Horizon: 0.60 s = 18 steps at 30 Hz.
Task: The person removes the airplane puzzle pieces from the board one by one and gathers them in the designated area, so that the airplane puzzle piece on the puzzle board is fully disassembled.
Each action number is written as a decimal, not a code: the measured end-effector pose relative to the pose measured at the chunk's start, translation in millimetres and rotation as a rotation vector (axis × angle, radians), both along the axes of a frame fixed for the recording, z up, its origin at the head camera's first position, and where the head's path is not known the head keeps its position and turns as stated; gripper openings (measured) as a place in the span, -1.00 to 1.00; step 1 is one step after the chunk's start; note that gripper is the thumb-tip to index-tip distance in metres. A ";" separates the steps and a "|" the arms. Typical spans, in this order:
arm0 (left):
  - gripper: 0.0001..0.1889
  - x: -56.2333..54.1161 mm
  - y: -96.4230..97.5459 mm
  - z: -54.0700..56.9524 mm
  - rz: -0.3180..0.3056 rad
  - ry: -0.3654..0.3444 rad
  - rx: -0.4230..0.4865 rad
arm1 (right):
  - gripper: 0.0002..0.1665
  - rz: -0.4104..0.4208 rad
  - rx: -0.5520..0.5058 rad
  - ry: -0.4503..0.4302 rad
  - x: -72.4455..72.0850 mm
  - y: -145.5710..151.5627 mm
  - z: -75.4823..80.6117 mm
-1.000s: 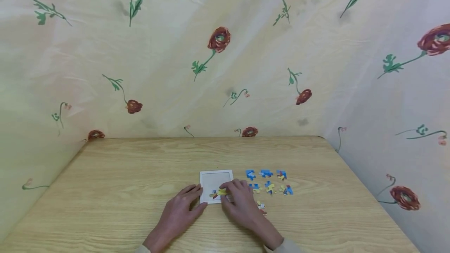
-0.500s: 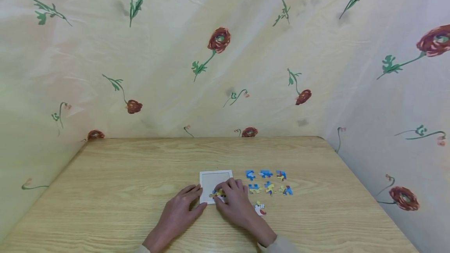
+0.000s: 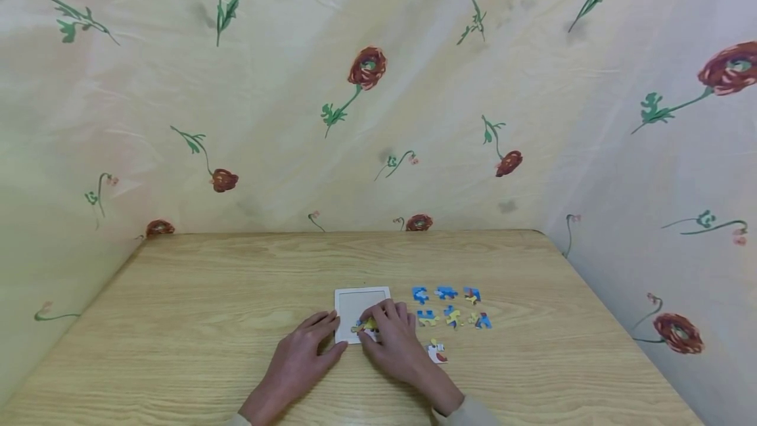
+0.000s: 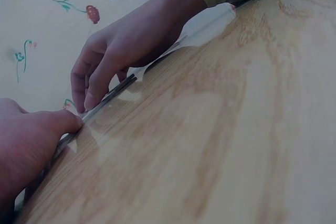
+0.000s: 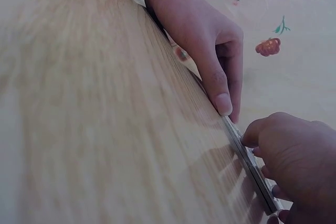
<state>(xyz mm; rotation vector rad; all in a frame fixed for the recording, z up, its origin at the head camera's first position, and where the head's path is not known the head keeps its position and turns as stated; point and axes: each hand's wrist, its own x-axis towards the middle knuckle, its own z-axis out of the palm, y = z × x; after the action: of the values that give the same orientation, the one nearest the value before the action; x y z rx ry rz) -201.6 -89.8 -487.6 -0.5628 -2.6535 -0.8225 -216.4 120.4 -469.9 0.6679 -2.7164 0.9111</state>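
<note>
A small square puzzle tray (image 3: 362,290) with a white rim lies on the wooden table. My left hand (image 3: 301,352) holds it at its near left corner, thumb on the near edge and fingers along the left side. Inside the tray, my right hand (image 3: 395,339) pinches a partly yellow puzzle piece (image 3: 370,324) low down, with thumb and index fingertip close together. The fingers cover much of this piece and the tray's lower right. From the right wrist view, the left thumb (image 5: 223,103) rests at the tray's edge.
Several loose puzzle pieces lie right of the tray, among them a blue one (image 3: 420,294), a yellow one (image 3: 453,316) and a white and red one (image 3: 436,351) nearer me. Flowered cloth (image 3: 284,97) surrounds the table (image 3: 225,294) at the back and sides.
My right hand has shifted slightly left within the tray, and the yellow piece has turned and settled lower there. The left hand has stayed on the tray's corner.
</note>
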 end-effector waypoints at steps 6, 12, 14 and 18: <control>-0.53 -0.4 0.5 -0.2 -0.003 0.004 0.002 | -0.82 -0.002 0.020 -0.022 -0.7 0.7 -0.2; -0.54 0.2 0.9 0.6 -0.001 0.011 -0.006 | -0.82 0.003 0.026 -0.035 -1.3 1.2 0.3; -0.53 0.6 0.9 1.3 0.000 0.005 -0.005 | -0.82 0.006 0.028 -0.042 -1.2 1.2 0.9; -0.53 1.0 1.0 2.1 0.003 -0.006 -0.001 | -0.82 0.011 0.034 -0.061 -0.7 1.0 1.8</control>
<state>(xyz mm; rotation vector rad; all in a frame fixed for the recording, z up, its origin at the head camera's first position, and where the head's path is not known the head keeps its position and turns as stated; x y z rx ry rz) -200.6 -88.9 -485.5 -0.5575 -2.6593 -0.8228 -217.1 121.4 -468.0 0.6736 -2.7905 0.9035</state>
